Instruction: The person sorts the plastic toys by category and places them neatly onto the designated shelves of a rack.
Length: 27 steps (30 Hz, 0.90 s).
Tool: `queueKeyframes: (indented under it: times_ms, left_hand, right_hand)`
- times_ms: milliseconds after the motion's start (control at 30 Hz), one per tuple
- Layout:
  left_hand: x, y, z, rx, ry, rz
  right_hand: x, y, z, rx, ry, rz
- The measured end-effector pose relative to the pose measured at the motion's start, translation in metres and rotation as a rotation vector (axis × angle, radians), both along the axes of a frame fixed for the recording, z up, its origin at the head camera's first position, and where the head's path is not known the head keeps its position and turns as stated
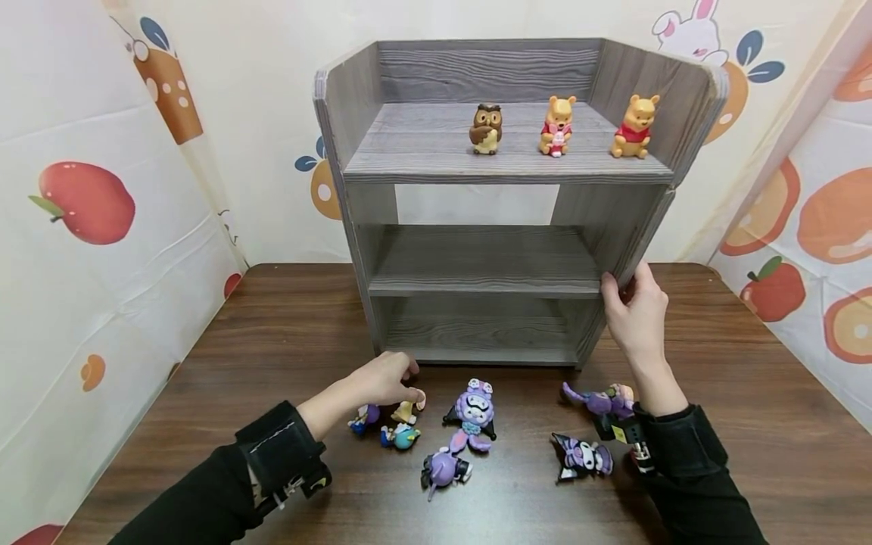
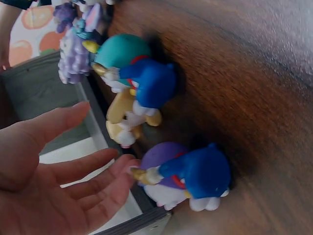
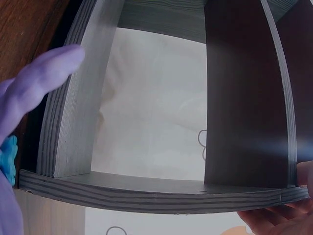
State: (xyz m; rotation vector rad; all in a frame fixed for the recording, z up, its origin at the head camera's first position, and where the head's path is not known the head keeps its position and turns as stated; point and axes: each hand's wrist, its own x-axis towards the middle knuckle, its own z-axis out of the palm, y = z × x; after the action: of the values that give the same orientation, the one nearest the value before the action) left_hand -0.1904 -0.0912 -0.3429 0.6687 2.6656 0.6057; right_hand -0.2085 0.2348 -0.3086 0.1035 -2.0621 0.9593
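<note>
My left hand (image 1: pixel 384 380) hovers low over a cream-yellow figurine (image 1: pixel 406 413) on the table. In the left wrist view its fingers are spread and hold nothing. Their tips overlap the gold tip on a blue-and-purple figurine (image 2: pixel 188 174), and I cannot tell whether they touch. A blue-and-teal figurine (image 2: pixel 146 78) lies close by. My right hand (image 1: pixel 639 314) grips the right side panel of a grey wooden shelf (image 1: pixel 487 292) at middle-board height, thumb in front. Only part of that hand shows in the right wrist view, at the lower right corner.
On the top shelf stand an owl figurine (image 1: pixel 487 129), a bear holding a small pink figure (image 1: pixel 558 127) and another bear (image 1: pixel 636 127). A curly lavender figurine (image 1: pixel 474 409), a purple one (image 1: pixel 444 468), a black-and-purple one (image 1: pixel 586 457) and another purple figurine (image 1: pixel 602 401) lie on the table.
</note>
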Motion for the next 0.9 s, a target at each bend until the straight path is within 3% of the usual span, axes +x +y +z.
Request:
queueKeyframes:
  times_ms: [100, 233, 533, 733, 900]
  left_hand:
    - [-0.0025, 0.0027, -0.0039, -0.058, -0.030, 0.009]
    - [-0.0033, 0.0056, -0.0079, -0.090, -0.021, -0.002]
    - [-0.0003, 0.0063, -0.0102, -0.032, 0.055, -0.081]
    - [-0.0017, 0.0049, -0.0061, -0.022, 0.092, -0.030]
    - [-0.0050, 0.0049, -0.0045, 0.037, 0.136, 0.017]
  right_hand:
    - [-0.0002, -0.0001, 0.0004, 0.001, 0.002, 0.002]
    - [-0.0001, -0.0004, 0.0004, 0.010, 0.002, 0.006]
    - [-0.0009, -0.0009, 0.0003, -0.015, -0.003, 0.023]
    - [-0.0008, -0.0012, 0.0003, -0.026, -0.010, 0.022]
    - [0.0003, -0.0011, 0.0002, -0.033, -0.015, 0.018]
